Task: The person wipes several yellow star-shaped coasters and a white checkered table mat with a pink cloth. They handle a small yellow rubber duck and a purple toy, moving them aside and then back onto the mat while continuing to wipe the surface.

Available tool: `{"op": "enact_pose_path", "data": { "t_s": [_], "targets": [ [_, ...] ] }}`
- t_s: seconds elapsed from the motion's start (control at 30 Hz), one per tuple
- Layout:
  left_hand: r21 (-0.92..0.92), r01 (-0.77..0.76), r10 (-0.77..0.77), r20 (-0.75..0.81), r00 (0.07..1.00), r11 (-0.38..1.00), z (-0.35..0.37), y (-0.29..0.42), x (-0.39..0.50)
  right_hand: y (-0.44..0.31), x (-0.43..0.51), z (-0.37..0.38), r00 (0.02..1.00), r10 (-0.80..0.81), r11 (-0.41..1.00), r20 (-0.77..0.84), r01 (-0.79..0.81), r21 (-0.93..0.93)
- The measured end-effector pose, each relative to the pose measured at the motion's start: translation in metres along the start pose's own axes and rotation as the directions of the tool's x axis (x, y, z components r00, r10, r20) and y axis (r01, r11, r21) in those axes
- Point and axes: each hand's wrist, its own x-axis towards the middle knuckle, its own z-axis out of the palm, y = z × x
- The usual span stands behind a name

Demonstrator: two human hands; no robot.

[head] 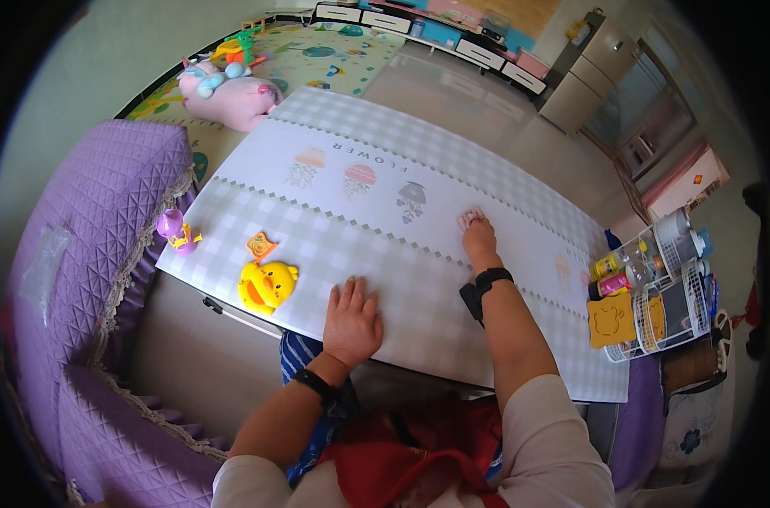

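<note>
My right hand (479,239) is stretched out over the table and closed on a crumpled pinkish cloth (470,218), which rests against the tablecloth. The tablecloth (372,219) is grey-and-white checked, with a printed flower band along its middle. Flat near the front edge lies my left hand (353,317), palm down with the fingers spread and nothing in it. To its left sits a yellow duck toy (268,286) with an orange bill. Just beyond the duck is a small orange tag (260,246). A purple toy (176,231) with yellow parts stands at the table's left corner.
White wire baskets (655,298) with bottles and a yellow sponge-like piece (611,319) stand at the table's right end. A purple quilted sofa (99,209) curves around the left side. Beyond the table are a pink plush unicorn (232,95) and a refrigerator (588,70).
</note>
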Motion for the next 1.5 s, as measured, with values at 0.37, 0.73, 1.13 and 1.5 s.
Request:
{"op": "enact_pose_path", "data": {
  "t_s": [0.37,0.73,1.13,1.5],
  "targets": [
    [0.013,0.003,-0.003,0.034,0.999,1.000,-0.003,0.002,0.002,-0.213,0.032,0.037,0.898,-0.438,0.824,-0.041,0.419,0.381],
    [-0.011,0.011,-0.011,0.026,1.000,1.000,-0.002,0.000,0.000,-0.222,0.018,-0.020,0.921,-0.358,0.879,0.153,0.277,0.388],
    [-0.003,0.012,-0.012,0.060,0.998,1.000,-0.004,0.000,0.001,-0.154,0.139,0.030,0.920,-0.146,0.935,0.364,0.249,-0.253],
    [0.001,0.003,-0.004,0.082,0.997,1.000,-0.009,0.002,0.002,-0.364,-0.033,-0.004,0.669,-0.708,0.605,0.225,0.411,0.682]
  ]
}}
